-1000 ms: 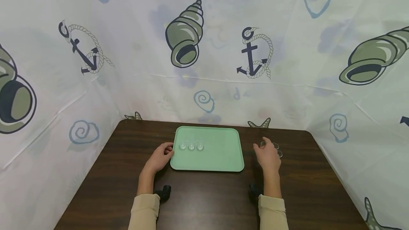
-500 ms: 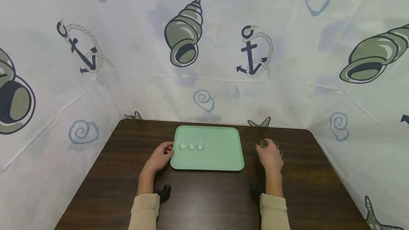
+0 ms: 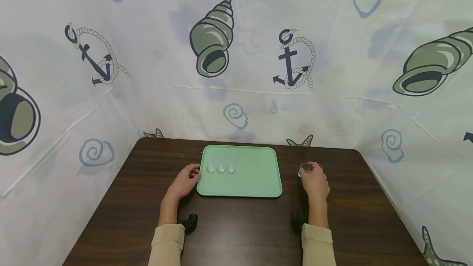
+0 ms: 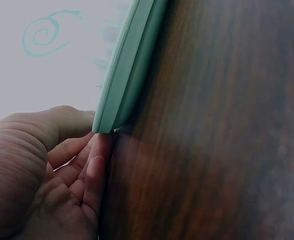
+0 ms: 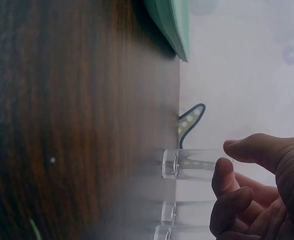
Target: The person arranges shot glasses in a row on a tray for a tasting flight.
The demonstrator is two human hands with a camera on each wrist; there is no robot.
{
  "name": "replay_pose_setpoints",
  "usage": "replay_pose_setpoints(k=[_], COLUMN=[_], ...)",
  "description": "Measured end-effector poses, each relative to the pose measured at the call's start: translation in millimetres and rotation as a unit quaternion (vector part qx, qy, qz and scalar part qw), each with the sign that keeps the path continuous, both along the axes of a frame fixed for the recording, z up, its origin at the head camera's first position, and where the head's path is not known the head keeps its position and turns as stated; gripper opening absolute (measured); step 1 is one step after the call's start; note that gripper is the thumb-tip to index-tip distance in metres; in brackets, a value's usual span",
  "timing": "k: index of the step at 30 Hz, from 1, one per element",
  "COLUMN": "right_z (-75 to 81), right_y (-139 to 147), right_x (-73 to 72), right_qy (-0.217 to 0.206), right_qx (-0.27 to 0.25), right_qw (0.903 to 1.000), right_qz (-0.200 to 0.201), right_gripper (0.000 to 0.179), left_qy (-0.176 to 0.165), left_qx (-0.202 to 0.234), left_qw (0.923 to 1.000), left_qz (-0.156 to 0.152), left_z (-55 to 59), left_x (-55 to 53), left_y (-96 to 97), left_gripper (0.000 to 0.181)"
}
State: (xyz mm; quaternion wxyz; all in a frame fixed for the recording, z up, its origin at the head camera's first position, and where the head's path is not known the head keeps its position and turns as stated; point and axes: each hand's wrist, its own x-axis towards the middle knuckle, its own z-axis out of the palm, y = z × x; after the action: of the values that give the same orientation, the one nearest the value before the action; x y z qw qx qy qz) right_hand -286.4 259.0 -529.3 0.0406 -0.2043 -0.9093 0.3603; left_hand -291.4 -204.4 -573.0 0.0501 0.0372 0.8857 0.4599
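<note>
A pale green tray point(image 3: 255, 175) lies on the table with 3 small clear shot glasses in a row on its left half, one being the middle glass point(image 3: 221, 168). My left hand point(image 3: 186, 182) holds the tray's left edge. In the left wrist view the thumb point(image 4: 69, 120) lies at the rim's upper side and curled fingers point(image 4: 94, 175) are beneath it. Right of the tray my right hand point(image 3: 315, 182) is at another clear shot glass point(image 5: 197, 164), upright on the table. Thumb and forefinger stand apart around its rim.
Further shot glasses, such as the one beside it point(image 5: 189, 212), stand close together by the right hand, partly hidden by it. A dark wood table point(image 3: 236, 225) bears everything. A printed cloth point(image 3: 255, 65) hangs behind the far table edge.
My right hand has shifted slightly right and nearer to me, its thumb and forefinger now around the nearest glass. The left hand and tray stay in place.
</note>
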Motion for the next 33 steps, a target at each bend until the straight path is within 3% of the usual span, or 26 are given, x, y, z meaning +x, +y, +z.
replay_pose_setpoints(k=[6,17,33], right_z=[-0.7,0.8,-2.5], right_y=[-1.4,-0.3,-1.3], right_x=[-2.5,-3.0,-1.2], right_qy=[-0.002,-0.043,-0.038], right_qx=[-0.002,-0.026,-0.027], right_qw=[1.0,0.9982,0.9978], right_qz=[0.008,0.031,0.047], right_gripper=[0.057,0.063,0.059], left_qy=[-0.001,0.0,0.0], left_qx=[0.002,0.004,-0.001], left_qw=[1.0,1.0,1.0], left_qz=[0.001,0.0,-0.001], left_z=[-0.4,-1.0,-0.9], left_x=[0.2,-0.9,-0.2], left_y=[-1.0,-0.6,0.1], left_gripper=[0.048,0.047,0.048])
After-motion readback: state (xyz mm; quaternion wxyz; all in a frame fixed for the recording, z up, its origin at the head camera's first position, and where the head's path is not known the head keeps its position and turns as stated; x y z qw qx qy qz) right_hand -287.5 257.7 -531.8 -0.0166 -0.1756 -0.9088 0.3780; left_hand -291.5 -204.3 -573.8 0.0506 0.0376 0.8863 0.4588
